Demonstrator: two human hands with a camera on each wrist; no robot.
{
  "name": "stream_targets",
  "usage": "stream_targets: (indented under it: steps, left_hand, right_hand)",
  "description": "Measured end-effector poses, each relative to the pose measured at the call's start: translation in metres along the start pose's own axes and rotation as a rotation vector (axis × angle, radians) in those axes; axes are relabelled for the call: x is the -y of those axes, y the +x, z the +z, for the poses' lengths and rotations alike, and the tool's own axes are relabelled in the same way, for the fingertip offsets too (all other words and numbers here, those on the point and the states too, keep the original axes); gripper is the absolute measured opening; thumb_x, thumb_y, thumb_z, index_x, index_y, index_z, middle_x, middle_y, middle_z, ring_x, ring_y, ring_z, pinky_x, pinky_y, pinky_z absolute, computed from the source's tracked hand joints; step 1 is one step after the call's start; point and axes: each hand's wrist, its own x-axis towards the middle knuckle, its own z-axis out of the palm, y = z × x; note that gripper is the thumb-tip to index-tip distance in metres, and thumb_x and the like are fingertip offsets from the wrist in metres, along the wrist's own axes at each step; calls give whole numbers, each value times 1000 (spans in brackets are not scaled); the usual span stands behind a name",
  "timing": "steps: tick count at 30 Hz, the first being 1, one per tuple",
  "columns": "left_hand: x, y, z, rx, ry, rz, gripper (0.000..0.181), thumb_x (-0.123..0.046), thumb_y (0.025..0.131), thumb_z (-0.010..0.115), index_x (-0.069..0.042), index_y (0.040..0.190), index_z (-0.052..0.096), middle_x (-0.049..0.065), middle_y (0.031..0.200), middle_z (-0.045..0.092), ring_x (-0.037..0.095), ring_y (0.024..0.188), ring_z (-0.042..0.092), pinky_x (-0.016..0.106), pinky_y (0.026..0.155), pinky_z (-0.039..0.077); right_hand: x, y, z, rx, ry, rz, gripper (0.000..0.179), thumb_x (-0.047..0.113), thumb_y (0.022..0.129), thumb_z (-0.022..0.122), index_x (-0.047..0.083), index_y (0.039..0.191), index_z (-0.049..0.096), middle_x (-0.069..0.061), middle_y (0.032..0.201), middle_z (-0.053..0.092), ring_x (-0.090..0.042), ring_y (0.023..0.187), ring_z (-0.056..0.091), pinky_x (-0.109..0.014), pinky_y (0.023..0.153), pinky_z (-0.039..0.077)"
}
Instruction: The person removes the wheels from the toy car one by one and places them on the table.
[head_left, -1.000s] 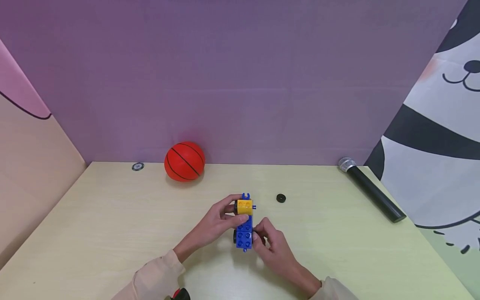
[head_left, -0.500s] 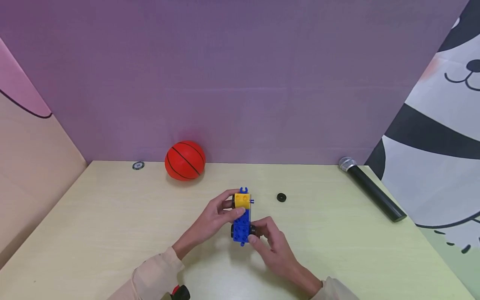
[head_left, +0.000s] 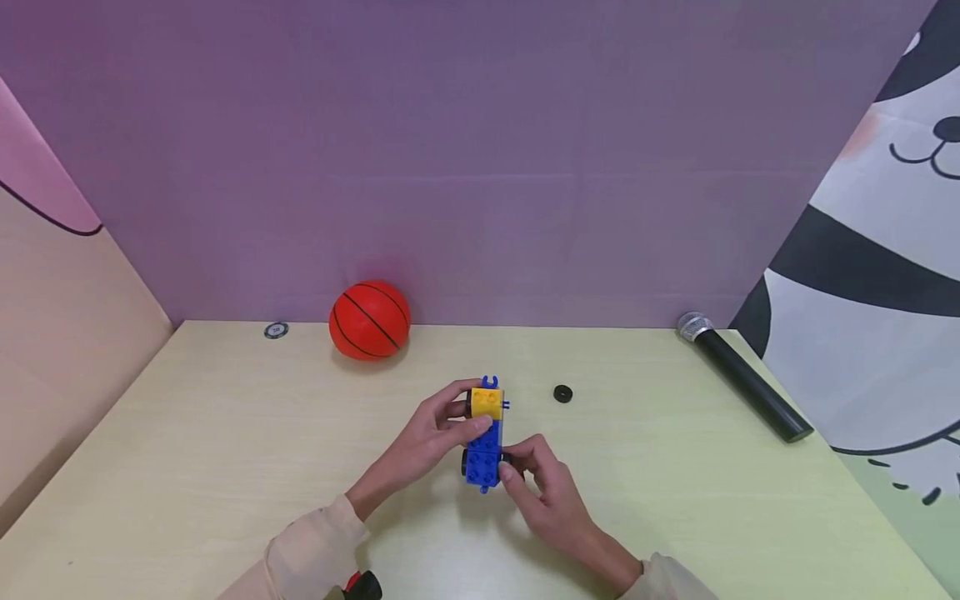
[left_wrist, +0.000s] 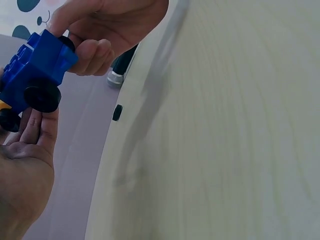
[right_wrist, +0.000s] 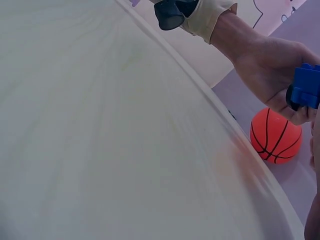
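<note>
One toy car (head_left: 482, 475) was held above the surface (head_left: 225, 433), its long axis pointing toward the far edge. The left grip (head_left: 429, 440) pinched its body, the right grip (head_left: 551, 492) its near right wheel (head_left: 507, 457); a loose wheel (head_left: 563, 393) lay farther toward that edge, closer to the right grip.

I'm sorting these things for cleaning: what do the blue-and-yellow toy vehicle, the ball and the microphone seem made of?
Toy vehicle: probably hard plastic, slightly glossy, with crisp moulded studs.
Ball: smooth, possibly rubber or vinyl, with an even red surface and black lines.
Microphone: silvery, metallic-looking head; its smooth black handle could be plastic or painted metal.
</note>
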Motion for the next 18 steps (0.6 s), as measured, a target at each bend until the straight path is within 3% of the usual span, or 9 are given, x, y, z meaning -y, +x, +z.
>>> stream_targets:
  steps: [10,18]
  left_hand:
    - [2,0,3,6,-7,-10,57,-30,105,62,-7,153,44,19,131,61,32,117,64,42,96,56]
    - [1,1,4,9,3,-4,58,-31,104,64,-8,154,44,19,130,61,33,117,65,43,96,56]
  right_hand:
    - [-1,2,0,-10,-73,-56,20,-11,93,59,0,109,53,-5,82,62,-11,69,54,-21,55,45]
    - [-2,4,-1,-17,-118,-118,29,-16,83,60,1,105,52,-4,79,58,-11,67,53,-21,53,45]
